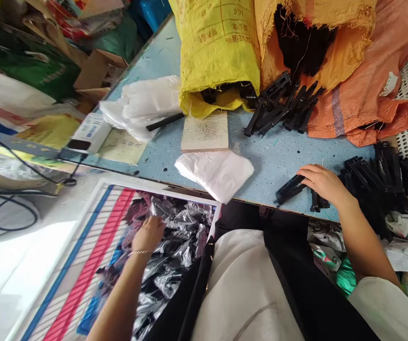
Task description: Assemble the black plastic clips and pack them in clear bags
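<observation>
My right hand (320, 182) is at the table's front edge, its fingers closed on one end of a dark, elongated black plastic part (289, 190) that is slightly blurred. Just under that hand, another black part (318, 201) lies on the table. Over to the left, my left hand (149, 233) hangs low above a crate of black parts in clear plastic bags (175, 246). Its fingers point down and away, and their tips are blurred, so its grip is unclear. A stack of clear plastic bags (215, 173) lies between the hands, partly against a small wooden board (204, 132).
Along the back of the blue speckled table (164, 158) stand a yellow woven sack (221, 57) and orange sacks (360, 94). Loose black parts (282, 106) spill out there, and another heap (377, 177) sits at right. The crate's white rim (106, 182) borders the table edge.
</observation>
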The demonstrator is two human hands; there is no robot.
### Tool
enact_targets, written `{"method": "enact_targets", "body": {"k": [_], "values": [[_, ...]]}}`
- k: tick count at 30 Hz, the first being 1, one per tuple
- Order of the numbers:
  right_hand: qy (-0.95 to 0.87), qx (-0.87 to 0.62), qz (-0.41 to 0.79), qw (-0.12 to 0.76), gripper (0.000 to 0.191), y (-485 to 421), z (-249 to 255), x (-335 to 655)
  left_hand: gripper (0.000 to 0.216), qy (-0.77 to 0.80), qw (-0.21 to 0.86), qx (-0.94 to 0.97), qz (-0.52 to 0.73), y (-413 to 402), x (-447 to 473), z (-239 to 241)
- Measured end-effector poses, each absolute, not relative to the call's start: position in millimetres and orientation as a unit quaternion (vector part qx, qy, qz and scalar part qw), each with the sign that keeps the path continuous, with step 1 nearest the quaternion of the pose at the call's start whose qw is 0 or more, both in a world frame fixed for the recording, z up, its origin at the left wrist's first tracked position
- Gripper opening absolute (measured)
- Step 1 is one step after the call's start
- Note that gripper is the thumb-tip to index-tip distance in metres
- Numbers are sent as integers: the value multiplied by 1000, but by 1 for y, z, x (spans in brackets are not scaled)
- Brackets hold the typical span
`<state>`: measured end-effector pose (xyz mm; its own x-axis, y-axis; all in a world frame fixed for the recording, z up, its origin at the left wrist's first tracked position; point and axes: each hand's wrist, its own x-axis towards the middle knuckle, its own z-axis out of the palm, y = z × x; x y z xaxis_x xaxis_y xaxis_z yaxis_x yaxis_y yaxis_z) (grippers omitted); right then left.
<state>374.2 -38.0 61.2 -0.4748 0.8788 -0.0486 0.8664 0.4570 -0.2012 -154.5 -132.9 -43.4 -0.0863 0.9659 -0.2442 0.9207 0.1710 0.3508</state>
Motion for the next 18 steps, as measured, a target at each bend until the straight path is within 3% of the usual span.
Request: {"method": "enact_targets", "body": {"k": [5, 9, 14, 18], "values": [[-758, -585, 251, 142, 35, -48, 48, 360, 16, 571, 180, 762, 246, -72, -38, -28], [-616, -613, 433, 238, 36, -70, 23, 341, 13, 512, 178, 810, 225, -29, 18, -16], [-329, -586, 652, 351, 37, -102, 1, 315, 13, 518, 363, 742, 223, -4, -1, -11], [-178, -491, 758, 390, 26, -116, -8, 290, 28, 553, 467, 643, 251, 2, -14, -5]]}}
